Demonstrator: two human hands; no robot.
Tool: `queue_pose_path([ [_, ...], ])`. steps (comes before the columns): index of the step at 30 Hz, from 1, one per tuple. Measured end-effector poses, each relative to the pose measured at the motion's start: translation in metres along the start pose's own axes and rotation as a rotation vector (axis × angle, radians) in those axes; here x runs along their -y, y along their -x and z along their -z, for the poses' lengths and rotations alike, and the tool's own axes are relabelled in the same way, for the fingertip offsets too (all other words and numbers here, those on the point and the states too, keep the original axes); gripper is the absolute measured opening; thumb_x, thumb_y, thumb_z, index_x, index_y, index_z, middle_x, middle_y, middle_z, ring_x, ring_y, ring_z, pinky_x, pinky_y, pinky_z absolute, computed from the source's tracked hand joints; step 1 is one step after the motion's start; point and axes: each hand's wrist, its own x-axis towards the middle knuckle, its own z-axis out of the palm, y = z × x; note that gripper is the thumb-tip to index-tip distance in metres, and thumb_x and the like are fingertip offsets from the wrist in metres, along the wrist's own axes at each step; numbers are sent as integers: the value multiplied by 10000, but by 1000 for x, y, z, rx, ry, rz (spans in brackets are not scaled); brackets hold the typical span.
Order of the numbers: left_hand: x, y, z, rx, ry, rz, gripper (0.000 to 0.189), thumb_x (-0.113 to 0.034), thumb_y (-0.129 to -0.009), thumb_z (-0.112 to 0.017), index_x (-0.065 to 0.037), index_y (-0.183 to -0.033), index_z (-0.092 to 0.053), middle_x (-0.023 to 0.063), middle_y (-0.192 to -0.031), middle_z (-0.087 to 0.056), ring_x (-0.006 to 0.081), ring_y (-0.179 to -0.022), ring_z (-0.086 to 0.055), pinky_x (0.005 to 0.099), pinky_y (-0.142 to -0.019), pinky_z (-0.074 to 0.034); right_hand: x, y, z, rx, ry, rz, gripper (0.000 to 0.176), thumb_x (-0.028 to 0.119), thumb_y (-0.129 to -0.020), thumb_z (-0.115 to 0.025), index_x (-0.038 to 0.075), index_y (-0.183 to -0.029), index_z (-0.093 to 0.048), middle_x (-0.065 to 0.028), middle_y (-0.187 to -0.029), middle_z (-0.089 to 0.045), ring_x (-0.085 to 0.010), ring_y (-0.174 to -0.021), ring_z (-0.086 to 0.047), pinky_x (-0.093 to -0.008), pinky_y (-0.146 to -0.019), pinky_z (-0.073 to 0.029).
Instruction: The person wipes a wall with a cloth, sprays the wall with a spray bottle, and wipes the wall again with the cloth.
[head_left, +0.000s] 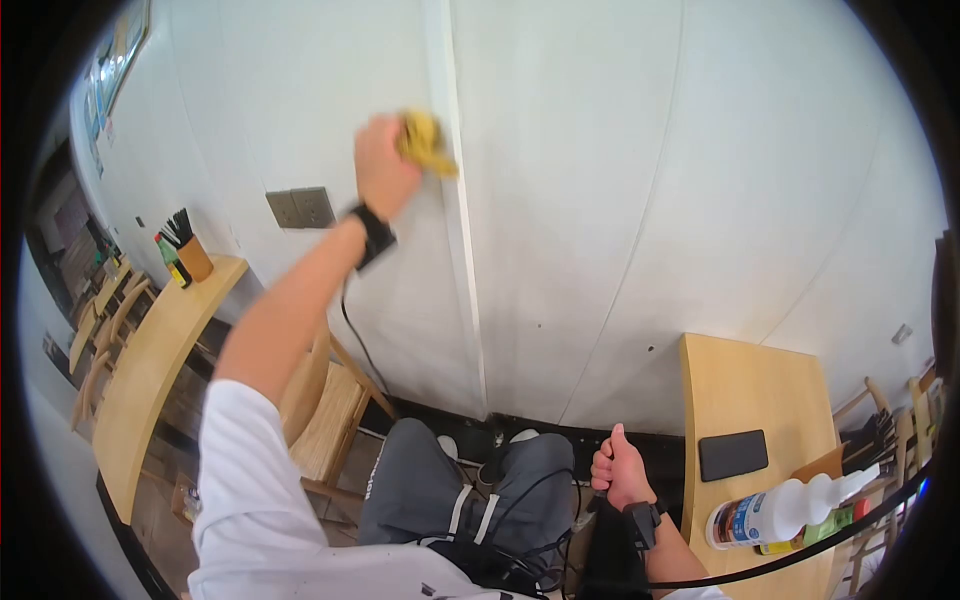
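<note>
My left hand (387, 165) is raised against the white wall (560, 200), its fingers closed on a yellow cloth (426, 143) beside the vertical white trim strip (462, 240). A black band is round that wrist. Low on the right, my right hand (622, 470) is closed with the thumb up, left of the wooden table (760, 385); what its curled fingers hold, if anything, cannot be made out. On that table lie a black phone (733, 455) and a white spray bottle (760, 515).
Wall sockets (300, 207) sit left of my raised arm. A long wooden counter (150, 385) at left bears a chopstick holder (195, 260) and a sauce bottle (173, 262). A wooden chair (330, 425) stands beside my legs. Black cables cross my lap.
</note>
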Motion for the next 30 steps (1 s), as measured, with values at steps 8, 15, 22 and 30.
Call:
queue_pose_path([
  [8, -50, -231, -1, -239, -226, -134, 51, -132, -819, -611, -95, -855, -612, 144, -933, -611, 363, -921, -559, 454, -835, -443, 12, 17, 14, -20, -120, 83, 468, 546, -1025, -394, 170, -749, -359, 47, -602, -275, -85, -492, -229, -262, -441, -198],
  [15, -67, -151, -8, -34, -303, -293, 79, -156, -785, -654, -117, -848, -627, 103, -919, -591, 325, -904, -538, 442, -807, -424, 16, 11, 10, -43, -189, 36, 462, 547, -1018, -419, 176, -747, -370, 53, -595, -261, -78, -486, -230, -250, -431, -199],
  [22, -38, -71, -18, 84, -202, -491, 236, -138, -668, -693, -135, -882, -595, 20, -923, -578, 289, -924, -538, 434, -798, -411, 11, -3, 29, -29, -280, 7, 455, 531, -1024, -421, 167, -756, -370, 51, -603, -276, -79, -498, -243, -255, -444, -201],
  [30, -58, 37, -5, 476, -135, -501, 316, -128, -622, -686, -118, -916, -570, 50, -987, -550, 303, -1001, -512, 451, -868, -400, 5, -10, 32, -47, -297, -24, 452, 551, -1010, -442, 182, -754, -385, 64, -586, -260, -70, -479, -232, -239, -425, -193],
])
